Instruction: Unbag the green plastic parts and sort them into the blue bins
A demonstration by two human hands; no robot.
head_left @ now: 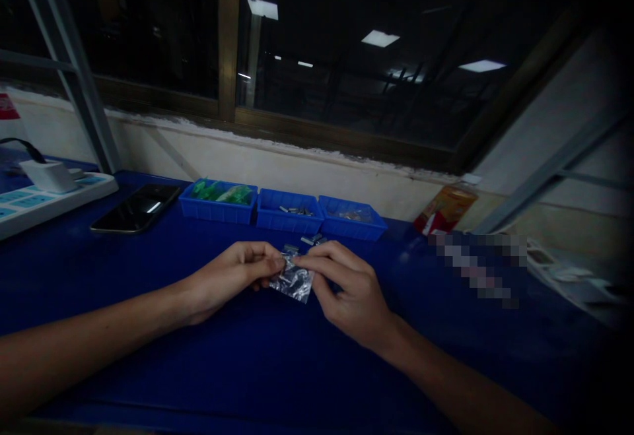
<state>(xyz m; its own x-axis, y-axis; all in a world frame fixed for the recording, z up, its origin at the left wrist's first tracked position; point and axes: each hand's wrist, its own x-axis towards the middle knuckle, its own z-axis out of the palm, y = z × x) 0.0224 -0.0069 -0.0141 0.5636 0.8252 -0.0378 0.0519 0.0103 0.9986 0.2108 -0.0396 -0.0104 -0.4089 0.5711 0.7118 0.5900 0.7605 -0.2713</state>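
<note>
A small clear plastic bag point(293, 282) is held between my two hands above the blue table. My left hand point(238, 270) pinches its left upper edge between thumb and fingers. On the other side, my right hand point(349, 290) grips the bag, its index finger lying along the top edge. Just beyond the fingertips is a small grey metal piece point(290, 249); whether it touches the bag I cannot tell. A few similar metal pieces point(312, 240) lie on the table behind my right hand, in front of the bins.
Three blue bins stand along the wall: one with green packets point(222, 192), one with metal pieces point(297, 211), one with clear bags point(354, 214). A phone point(136, 208) and a power strip point(59, 200) lie left. A bottle point(448, 207) stands right.
</note>
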